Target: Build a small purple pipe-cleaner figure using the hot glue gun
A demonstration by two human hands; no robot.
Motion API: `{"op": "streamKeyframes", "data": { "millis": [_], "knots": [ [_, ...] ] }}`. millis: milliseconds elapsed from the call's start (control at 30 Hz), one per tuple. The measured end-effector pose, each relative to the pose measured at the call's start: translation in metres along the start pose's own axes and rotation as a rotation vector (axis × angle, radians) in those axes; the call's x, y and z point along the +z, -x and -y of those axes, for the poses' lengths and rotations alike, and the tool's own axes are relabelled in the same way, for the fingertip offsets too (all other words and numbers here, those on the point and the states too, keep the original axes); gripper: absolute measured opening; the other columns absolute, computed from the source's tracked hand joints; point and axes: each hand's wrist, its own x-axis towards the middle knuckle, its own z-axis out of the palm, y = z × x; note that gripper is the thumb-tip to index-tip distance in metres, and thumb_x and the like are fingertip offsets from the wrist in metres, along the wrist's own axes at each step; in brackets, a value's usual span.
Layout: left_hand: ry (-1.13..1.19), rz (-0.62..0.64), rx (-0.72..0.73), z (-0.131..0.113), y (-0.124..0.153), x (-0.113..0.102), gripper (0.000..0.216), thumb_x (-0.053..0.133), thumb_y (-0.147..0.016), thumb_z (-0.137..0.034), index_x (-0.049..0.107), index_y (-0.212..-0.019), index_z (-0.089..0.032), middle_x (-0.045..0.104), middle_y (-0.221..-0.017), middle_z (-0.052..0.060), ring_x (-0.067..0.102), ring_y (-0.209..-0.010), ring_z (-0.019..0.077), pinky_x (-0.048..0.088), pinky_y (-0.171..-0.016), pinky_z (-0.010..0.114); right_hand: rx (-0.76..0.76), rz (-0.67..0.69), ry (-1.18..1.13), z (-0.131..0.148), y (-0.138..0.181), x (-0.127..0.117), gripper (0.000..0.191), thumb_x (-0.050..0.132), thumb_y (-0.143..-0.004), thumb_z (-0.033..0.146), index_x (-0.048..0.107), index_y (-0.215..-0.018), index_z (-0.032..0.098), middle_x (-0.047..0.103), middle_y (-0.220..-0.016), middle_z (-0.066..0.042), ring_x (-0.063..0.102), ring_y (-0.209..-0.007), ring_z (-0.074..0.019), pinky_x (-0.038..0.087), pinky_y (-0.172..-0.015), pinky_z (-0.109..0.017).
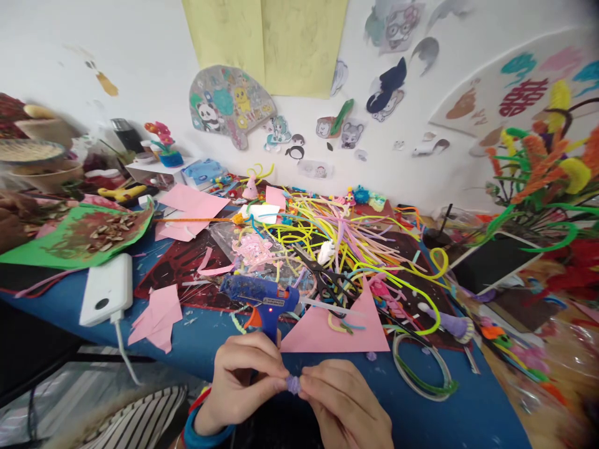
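1. Hands meet low centre at the near edge of the blue desk [468, 411]: left hand [243, 380] and right hand [344, 402], fingertips facing each other.
2. Purple bit [293, 385], small and fuzzy, sits between the two hands, over the desk edge.
3. Left grip: thumb and fingers clamped on the purple bit's left side. Blue wristband [201, 433] on that wrist.
4. Right grip: fingertips clamped on the bit's right side, back of hand to camera.
5. Glue gun [262, 299], blue, stands just beyond the left hand, red light lit.
6. Pink triangle [337, 327] of paper lies flat just beyond the right hand, right of the gun.
7. Scissors [327, 280], black, lie behind the triangle, in a tangle of pipe cleaners [355, 237]: yellow, pink and green, across mid-desk.
8. Coil [421, 371], green and white, lies right of the triangle.
9. Power bank [105, 290], white, far left, its cable hanging off the desk edge. Pink scraps [156, 318] lie between it and the gun.
10. Green sheet [79, 234] with seeds on it lies behind the power bank.
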Motion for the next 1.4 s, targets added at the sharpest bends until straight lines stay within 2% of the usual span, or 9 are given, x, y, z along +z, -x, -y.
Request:
{"op": "streamKeyframes", "data": {
  "millis": [167,267,400,500,633,900,1167,1267,1400],
  "knots": [
    [0.0,-0.028,-0.019,0.003,0.002,0.001,0.005,0.077,-0.079,-0.021,0.078,-0.074,-0.019,0.07,-0.059,0.002,0.063,-0.05,0.0118,0.052,-0.05,0.02,0.069,-0.032,-0.079,-0.005,0.01,-0.006,0.021,0.064,-0.088,0.008,0.073,-0.103,0.019,0.076,-0.082,-0.006,0.072,-0.073,-0.0176,0.061,-0.062,-0.027],
    [-0.009,-0.058,-0.054,0.006,0.004,0.002,0.004,0.077,-0.079,-0.02,0.078,-0.075,-0.021,0.07,-0.061,0.001,0.062,-0.052,0.0115,0.052,-0.051,0.02,0.254,-0.089,-0.15,-0.012,0.023,-0.016,0.023,0.068,-0.086,0.011,0.07,-0.106,0.022,0.075,-0.09,-0.005,0.072,-0.076,-0.0161,0.061,-0.068,-0.025],
    [-0.023,-0.049,-0.08,0.01,0.006,0.005,0.005,0.077,-0.078,-0.02,0.077,-0.074,-0.02,0.069,-0.06,0.0,0.062,-0.052,0.0118,0.053,-0.052,0.02,0.549,-0.161,-0.361,-0.018,0.034,-0.021,0.018,0.073,-0.084,0.015,0.065,-0.094,0.027,0.075,-0.091,-0.001,0.072,-0.074,-0.0137,0.061,-0.07,-0.023],
    [-0.045,-0.018,-0.069,0.01,0.007,0.008,0.004,0.078,-0.077,-0.018,0.077,-0.074,-0.02,0.069,-0.06,0.0,0.063,-0.052,0.0119,0.053,-0.052,0.02,0.644,-0.07,-0.473,-0.015,0.037,-0.016,0.021,0.077,-0.081,0.019,0.067,-0.098,0.027,0.076,-0.094,-0.003,0.073,-0.076,-0.0147,0.061,-0.072,-0.023],
    [-0.054,0.042,-0.04,0.011,0.008,0.011,0.006,0.078,-0.076,-0.014,0.077,-0.078,-0.019,0.071,-0.062,0.001,0.064,-0.052,0.0121,0.052,-0.05,0.019,0.62,0.013,-0.562,-0.01,0.038,-0.006,0.044,0.082,-0.075,0.017,0.066,-0.114,0.031,0.075,-0.105,-0.003,0.073,-0.084,-0.0158,0.06,-0.077,-0.025],
    [-0.061,0.133,-0.033,0.011,0.006,0.011,0.002,0.077,-0.08,-0.02,0.077,-0.079,-0.019,0.072,-0.063,0.002,0.066,-0.053,0.0114,0.053,-0.052,0.017,0.581,-0.074,-0.514,-0.009,0.039,-0.004,0.038,0.076,-0.077,0.005,0.069,-0.104,0.032,0.074,-0.09,0.003,0.071,-0.081,-0.0113,0.059,-0.075,-0.019],
    [-0.056,0.154,-0.046,0.018,0.005,0.01,0.015,0.078,-0.079,-0.035,0.076,-0.081,-0.02,0.07,-0.065,0.002,0.063,-0.052,0.0122,0.049,-0.046,0.019,0.613,-0.245,-0.52,-0.011,0.037,-0.011,0.027,0.084,-0.074,0.022,0.071,-0.096,0.029,0.073,-0.08,0.003,0.07,-0.071,-0.01,0.058,-0.068,-0.017],
    [-0.07,0.164,-0.04,0.019,0.006,0.013,0.017,0.08,-0.076,-0.035,0.076,-0.084,-0.02,0.07,-0.067,0.002,0.063,-0.052,0.0123,0.046,-0.042,0.018,0.573,-0.263,-0.52,-0.014,0.035,-0.011,0.025,0.084,-0.074,0.027,0.07,-0.095,0.029,0.074,-0.077,0.003,0.07,-0.069,-0.01,0.058,-0.065,-0.017],
    [-0.079,0.168,-0.02,0.018,0.007,0.018,0.014,0.08,-0.076,-0.032,0.076,-0.083,-0.02,0.071,-0.067,0.002,0.065,-0.053,0.0127,0.05,-0.047,0.019,0.537,-0.259,-0.515,-0.014,0.035,-0.006,0.024,0.084,-0.074,0.029,0.07,-0.094,0.027,0.074,-0.076,0.002,0.071,-0.069,-0.0112,0.058,-0.064,-0.018]
  ]
}}
